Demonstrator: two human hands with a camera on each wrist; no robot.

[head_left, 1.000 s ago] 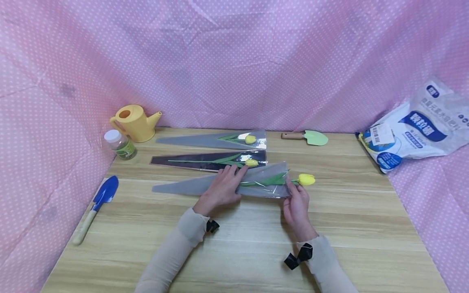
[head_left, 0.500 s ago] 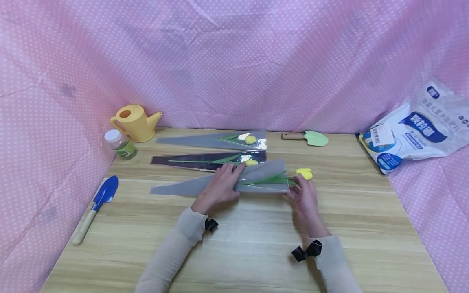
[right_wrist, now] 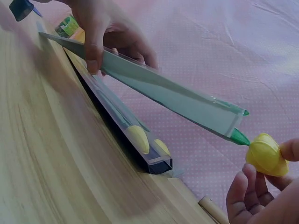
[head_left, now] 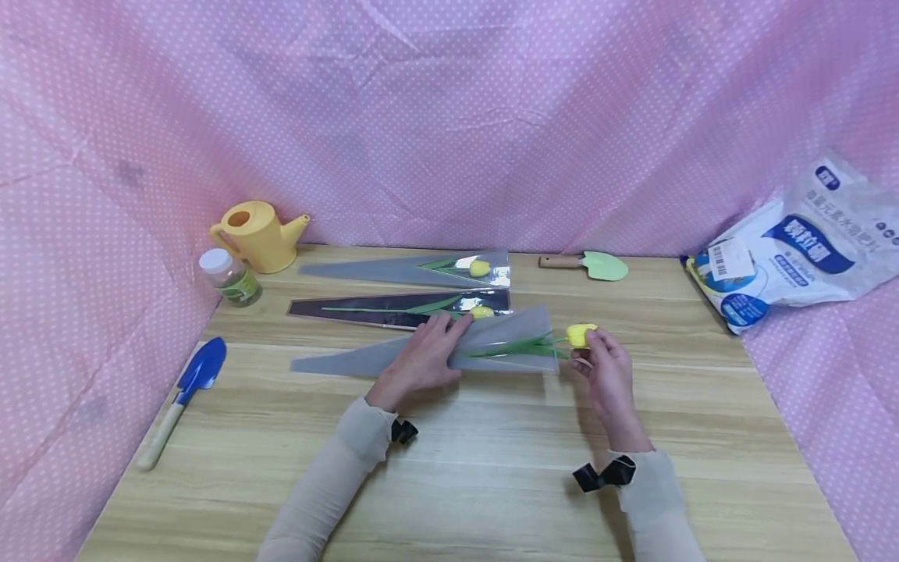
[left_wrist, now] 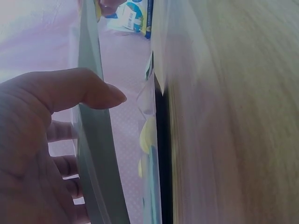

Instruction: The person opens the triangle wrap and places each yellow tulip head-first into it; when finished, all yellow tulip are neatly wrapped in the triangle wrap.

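Observation:
My left hand [head_left: 428,353] grips a grey flower sleeve [head_left: 365,357] around its middle. In the left wrist view the thumb [left_wrist: 100,91] lies on one side of the sleeve and the fingers on the other. A yellow tulip sticks out of the sleeve's wide right end, its green leaves [head_left: 523,346] partly inside. My right hand [head_left: 609,371] pinches the tulip's bloom [right_wrist: 267,154] between thumb and fingers. The right wrist view shows the sleeve raised off the table and tilted. The lower stem is hidden inside it.
Behind lie a dark sleeve [head_left: 365,307] and another grey sleeve [head_left: 358,270], each with a yellow tulip inside. A green trowel [head_left: 604,265], yellow watering can [head_left: 263,238], bottle [head_left: 235,282], blue trowel [head_left: 204,365] and fertilizer bag [head_left: 794,242] stand or lie around the table's edges.
My right hand has let go of the sleeve's open end and moved right onto the tulip's bloom. The left hand has hardly moved and keeps its grip on the sleeve.

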